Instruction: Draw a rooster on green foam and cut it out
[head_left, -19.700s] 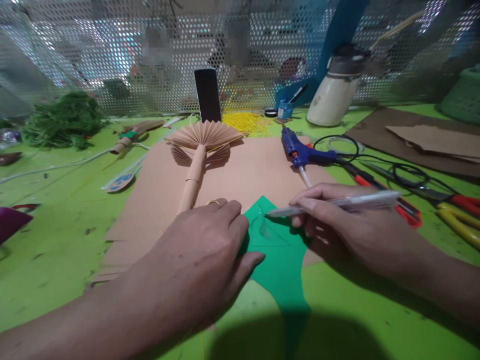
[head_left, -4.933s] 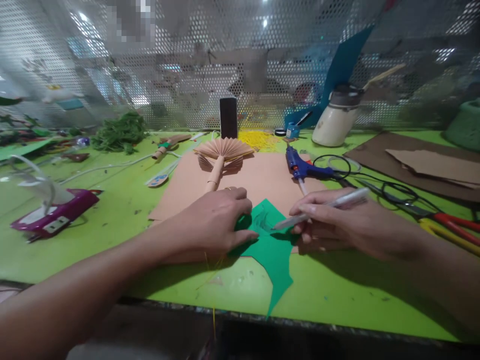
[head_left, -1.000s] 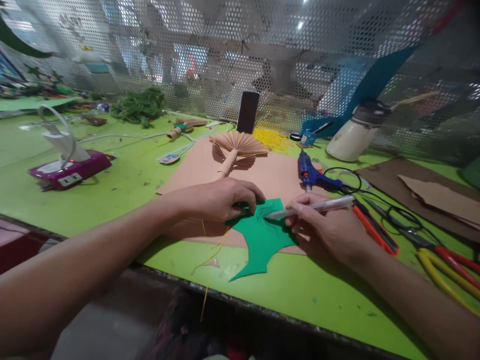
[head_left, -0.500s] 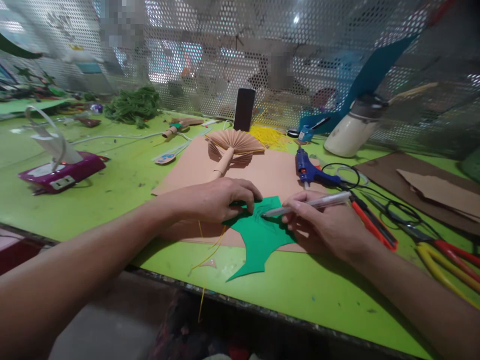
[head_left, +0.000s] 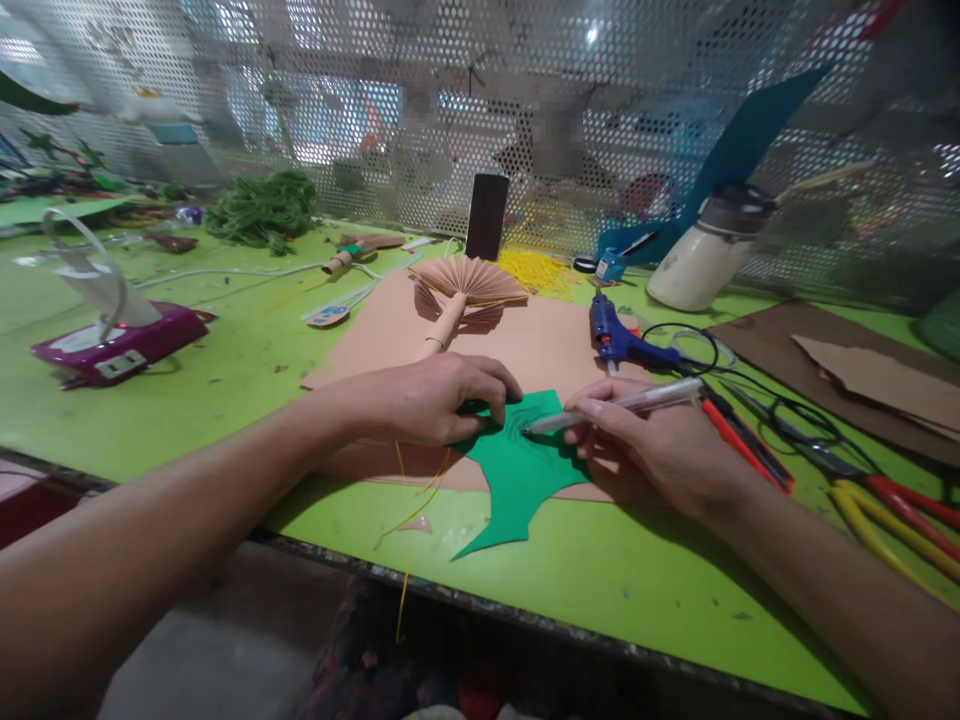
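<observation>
Pen (head_left: 637,402) gripped in your right hand (head_left: 652,440), thumb and fingers closed round the barrel, tip down at the green sheet (head_left: 514,495). Your left hand (head_left: 450,395) rests on the sheet's upper left, fingers curled; cannot tell whether they pinch it. Sheet location: directly before you, partly over the tan paper (head_left: 540,340), its pointed tail on the bare worktop (head_left: 637,590).

Markings: dark curved strokes on the green sheet beside your pen tip; they look like drawn lines rather than letters. Blue jar (head_left: 611,265) at the back bears a pale label, print too small to read. Flat oval piece (head_left: 328,316) left of the tan paper carries blue marks, not legible.

Nearby, on your right: blue glue gun (head_left: 626,346), red-and-black cutter (head_left: 750,445), yellow-and-red-handled scissors (head_left: 862,500). Pleated paper fan (head_left: 471,282) lies beyond your left hand.
</observation>
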